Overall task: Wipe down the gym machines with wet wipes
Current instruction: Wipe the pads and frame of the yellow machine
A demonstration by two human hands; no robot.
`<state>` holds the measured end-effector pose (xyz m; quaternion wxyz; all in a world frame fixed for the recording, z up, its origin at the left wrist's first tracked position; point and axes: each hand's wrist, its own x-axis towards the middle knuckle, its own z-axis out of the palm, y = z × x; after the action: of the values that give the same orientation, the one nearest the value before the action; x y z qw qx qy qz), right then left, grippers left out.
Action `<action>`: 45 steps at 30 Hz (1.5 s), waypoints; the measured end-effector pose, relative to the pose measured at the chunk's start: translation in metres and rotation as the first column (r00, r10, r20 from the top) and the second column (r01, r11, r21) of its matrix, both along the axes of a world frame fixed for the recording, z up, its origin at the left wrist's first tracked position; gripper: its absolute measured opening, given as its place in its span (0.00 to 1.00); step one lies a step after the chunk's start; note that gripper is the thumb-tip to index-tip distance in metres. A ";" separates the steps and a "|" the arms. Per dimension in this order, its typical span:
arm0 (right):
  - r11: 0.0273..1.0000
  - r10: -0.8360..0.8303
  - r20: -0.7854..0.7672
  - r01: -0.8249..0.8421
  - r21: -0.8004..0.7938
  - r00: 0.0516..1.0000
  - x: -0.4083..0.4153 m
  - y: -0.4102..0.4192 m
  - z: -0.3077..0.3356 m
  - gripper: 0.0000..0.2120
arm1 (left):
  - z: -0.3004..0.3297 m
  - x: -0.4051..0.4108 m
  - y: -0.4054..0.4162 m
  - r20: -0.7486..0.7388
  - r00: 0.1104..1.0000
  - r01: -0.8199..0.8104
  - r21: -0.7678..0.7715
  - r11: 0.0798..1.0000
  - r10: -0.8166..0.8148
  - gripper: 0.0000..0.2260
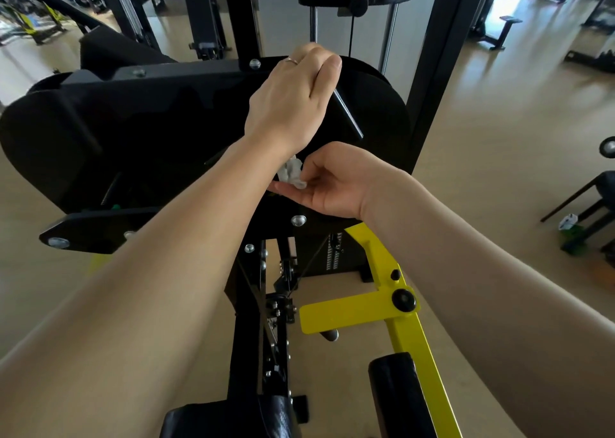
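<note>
- Down at the lower middle of the black machine [139, 131], a crumpled white wet wipe [292, 174] is pinched at the fingertips of the right hand [327, 184], just under the left wrist.
- That right hand is turned palm up, with the fingers curled over the wad and the thumb side pressing it; the grip looks light, which I judge suits dabbing into a tight spot rather than scrubbing a broad face.
- Above it, the left hand [293, 99] reaches across and is curled over the upper rim of the round black cam housing, a ring on one finger. It seems to be holding the rim, probably to steady the person or the part while the other hand cleans beneath; how firmly it grips I cannot tell.
- So the wipe sits below and slightly nearer than the left hand, close to its forearm, and against or just off the dark panel; actual contact with the metal is hidden.
- Beneath the right forearm a yellow frame arm [386, 277] slopes down towards a black roller pad [399, 394] at the bottom edge.
- Beyond, a pale gym floor [499, 121] carries other machines, and a small green and white object lies under a bench at far right, too small to name.
</note>
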<state>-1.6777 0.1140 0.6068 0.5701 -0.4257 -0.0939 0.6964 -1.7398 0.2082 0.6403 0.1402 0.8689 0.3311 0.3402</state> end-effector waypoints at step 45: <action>0.977 -0.189 -0.119 0.199 0.083 0.975 -0.025 -0.063 -0.013 0.19 | -0.019 -0.053 -0.046 0.322 0.946 0.068 -0.117 0.991 -0.027 0.16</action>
<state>-1.7023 0.0508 0.5935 0.6591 -0.3664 -0.0528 0.6547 -1.7926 0.1624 0.6215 0.2546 0.7995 0.3039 0.4513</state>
